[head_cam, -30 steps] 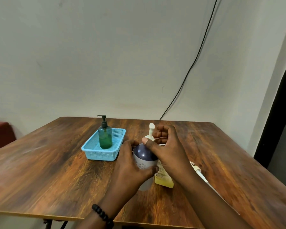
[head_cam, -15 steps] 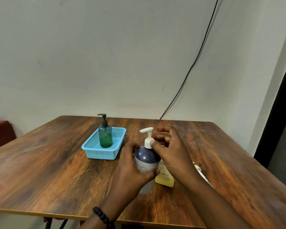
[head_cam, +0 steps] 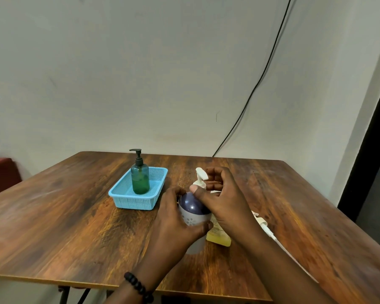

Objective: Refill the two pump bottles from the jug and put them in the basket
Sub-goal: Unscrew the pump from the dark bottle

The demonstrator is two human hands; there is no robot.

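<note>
Near table [head_cam: 53,227] edge, our L hand [head_cam: 176,224] wraps the purple bottle [head_cam: 192,208]; R hand [head_cam: 222,200], fingers curled, pinches its white pump [head_cam: 200,179]. Yellow jug [head_cam: 218,234] just behind. Farther back, green bottle [head_cam: 140,179] upright in basket [head_cam: 132,201].

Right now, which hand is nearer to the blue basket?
Left. The left hand grips the purple pump bottle just right of the blue basket; the right hand is beyond that bottle, at its pump.

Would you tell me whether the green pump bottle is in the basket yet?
In: the green pump bottle stands upright inside the blue basket, its black pump fitted on.
</note>
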